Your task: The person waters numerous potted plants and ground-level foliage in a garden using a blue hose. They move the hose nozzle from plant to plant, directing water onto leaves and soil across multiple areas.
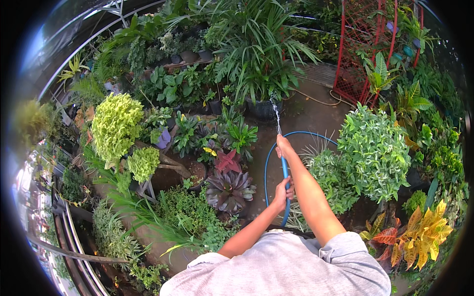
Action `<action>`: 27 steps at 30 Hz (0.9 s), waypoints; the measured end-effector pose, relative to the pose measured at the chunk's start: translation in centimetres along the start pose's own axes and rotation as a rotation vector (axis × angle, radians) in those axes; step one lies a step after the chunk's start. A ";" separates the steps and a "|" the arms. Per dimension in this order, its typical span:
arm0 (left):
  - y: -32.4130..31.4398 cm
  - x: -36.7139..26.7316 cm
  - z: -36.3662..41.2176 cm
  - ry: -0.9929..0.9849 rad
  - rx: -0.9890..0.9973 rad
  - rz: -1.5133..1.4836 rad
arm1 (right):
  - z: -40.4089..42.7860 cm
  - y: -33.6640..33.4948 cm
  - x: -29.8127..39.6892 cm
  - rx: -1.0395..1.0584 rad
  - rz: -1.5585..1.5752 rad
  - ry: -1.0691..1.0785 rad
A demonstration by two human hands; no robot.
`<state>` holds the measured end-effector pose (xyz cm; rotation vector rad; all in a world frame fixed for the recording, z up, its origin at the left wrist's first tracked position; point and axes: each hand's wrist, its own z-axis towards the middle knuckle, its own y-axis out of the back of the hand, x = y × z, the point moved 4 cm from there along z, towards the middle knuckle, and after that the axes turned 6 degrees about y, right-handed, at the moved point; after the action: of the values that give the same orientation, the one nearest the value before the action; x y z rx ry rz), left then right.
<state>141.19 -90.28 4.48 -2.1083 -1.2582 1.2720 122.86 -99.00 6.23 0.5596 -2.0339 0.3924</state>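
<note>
My right hand (283,146) grips a blue garden hose (284,168) close to its outlet end. Further back along the same hose, my left hand (283,193) is wrapped around it. A stream of water (276,113) shoots from the hose end towards a large black plant pot (263,110). Long strap-like leaves of a big potted plant (259,66) spread above that pot. Behind my hands the hose loops over the wet ground (255,199), then passes out of sight behind a variegated shrub on the right.
Close on my left are a dark purple rosette plant (230,191) and a yellow-green topiary shrub (117,125). A variegated shrub (374,155) and a yellow croton (422,236) stand on my right. Ahead are a red metal lattice frame (357,55) and a pale hose (318,99) on the ground.
</note>
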 end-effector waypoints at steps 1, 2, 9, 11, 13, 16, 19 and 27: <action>0.1 -0.1 0.0 0.008 0.002 0.000 | 0.2 -0.1 -0.1 0.013 0.006 -0.001; 0.2 -0.3 0.0 0.015 0.004 -0.001 | 0.4 -0.2 -0.2 0.028 0.011 -0.002; 0.4 -2.1 -1.4 0.074 0.063 -0.025 | 1.2 -0.2 -0.8 0.009 0.044 -0.023; 1.0 -2.6 -1.3 0.078 0.066 -0.017 | 1.0 -0.7 -0.4 0.005 0.043 -0.018; 1.4 -2.9 -1.3 0.083 0.072 -0.002 | 1.2 -1.1 -0.3 -0.007 0.046 -0.034; 1.9 -3.5 -1.5 0.085 0.067 0.019 | 1.7 -1.6 -0.3 -0.024 0.048 -0.041; 2.4 -3.7 -1.3 0.089 0.104 0.023 | 2.1 -1.6 -0.6 0.000 0.071 0.000; 3.8 -4.8 -1.8 0.079 0.073 0.018 | 1.0 -3.8 0.4 -0.049 0.045 0.020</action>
<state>143.65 -96.12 5.28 -2.1012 -1.1456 1.2108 124.00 -102.74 6.23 0.4784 -2.0344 0.3727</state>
